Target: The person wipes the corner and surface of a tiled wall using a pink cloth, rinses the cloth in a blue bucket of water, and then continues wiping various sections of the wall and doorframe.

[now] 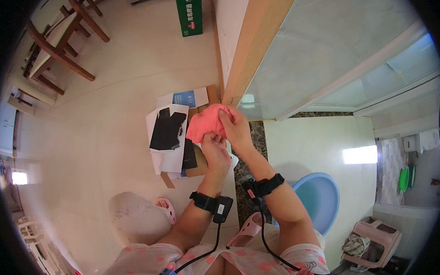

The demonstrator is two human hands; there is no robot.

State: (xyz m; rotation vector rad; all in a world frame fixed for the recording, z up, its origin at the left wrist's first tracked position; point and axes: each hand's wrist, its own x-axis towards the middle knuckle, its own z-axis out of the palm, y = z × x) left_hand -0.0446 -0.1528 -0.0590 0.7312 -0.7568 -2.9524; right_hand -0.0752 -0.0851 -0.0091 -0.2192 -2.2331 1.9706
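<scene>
A bunched pink cloth (206, 122) is held up in front of me between both hands. My right hand (237, 126) grips its right side, thumb pressed on top. From below, my left hand (215, 152) pinches the lower edge with bent fingers. Under and beyond the hands, flattened cardboard and paper packaging (166, 159) lies piled on the floor, including a white piece with a torn black patch (167, 130) and a blue-printed box (185, 98). The cloth and hands hide part of this pile.
A wooden door frame (254, 38) and glass panel (311, 43) rise at the right. A blue plastic basin (333, 201) stands near my right arm, a pink plastic stool (385, 237) beyond it. Wooden chairs (62, 48) and a green carton (190, 15) are further off. Cables run from both wrist straps.
</scene>
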